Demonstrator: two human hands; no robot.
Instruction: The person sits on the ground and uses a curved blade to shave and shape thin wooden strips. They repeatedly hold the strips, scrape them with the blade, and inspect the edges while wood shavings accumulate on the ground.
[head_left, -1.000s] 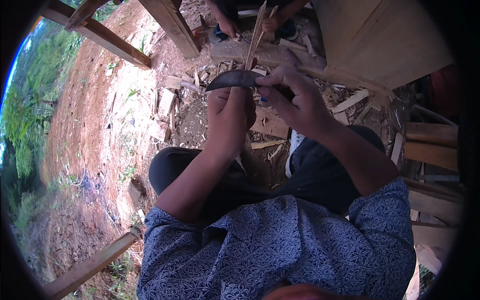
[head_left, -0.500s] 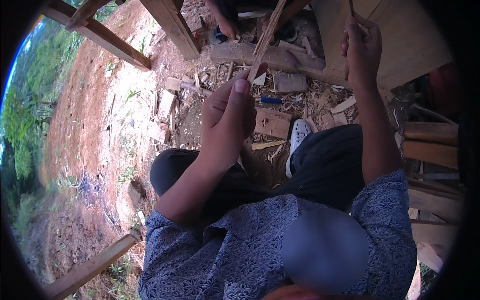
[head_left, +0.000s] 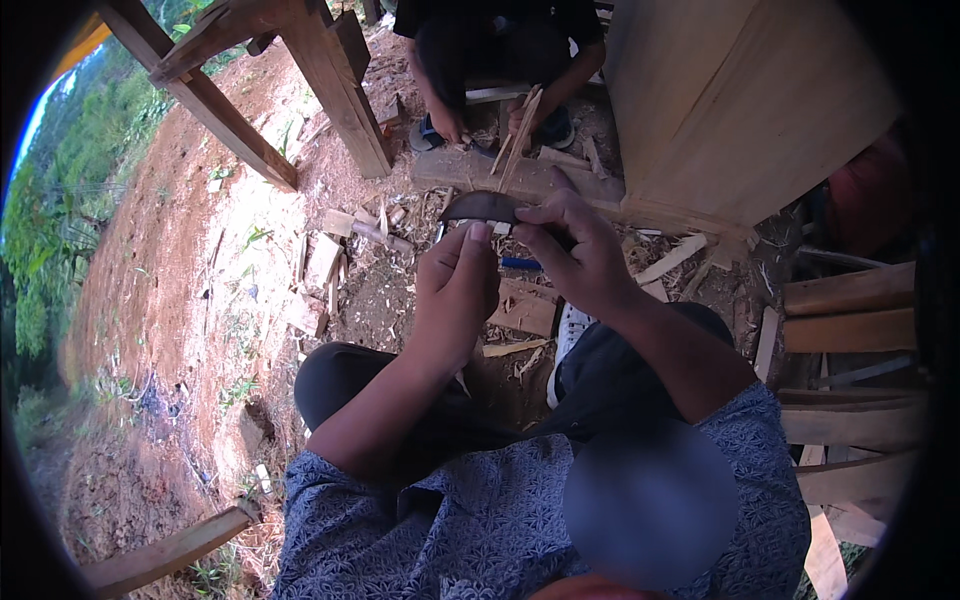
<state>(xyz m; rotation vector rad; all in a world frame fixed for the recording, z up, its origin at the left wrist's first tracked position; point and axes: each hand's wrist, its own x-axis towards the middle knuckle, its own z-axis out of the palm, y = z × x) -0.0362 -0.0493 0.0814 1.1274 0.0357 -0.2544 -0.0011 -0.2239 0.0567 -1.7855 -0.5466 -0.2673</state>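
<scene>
Curved blade (head_left: 482, 207) — right hand (head_left: 575, 245) grip clamped on one end; left hand (head_left: 455, 275) grip clamped on split stick (head_left: 520, 142).

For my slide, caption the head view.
Left hand holds a split wooden stick; right hand holds a dark curved blade across it.

Brown earthen ground (head_left: 378, 288) is strewn with pale wood shavings (head_left: 533, 362) and overlain by one thick brown timber beam (head_left: 535, 180), one flat rectangular wooden board (head_left: 525, 308), pale blocky wooden offcuts (head_left: 322, 260).
</scene>
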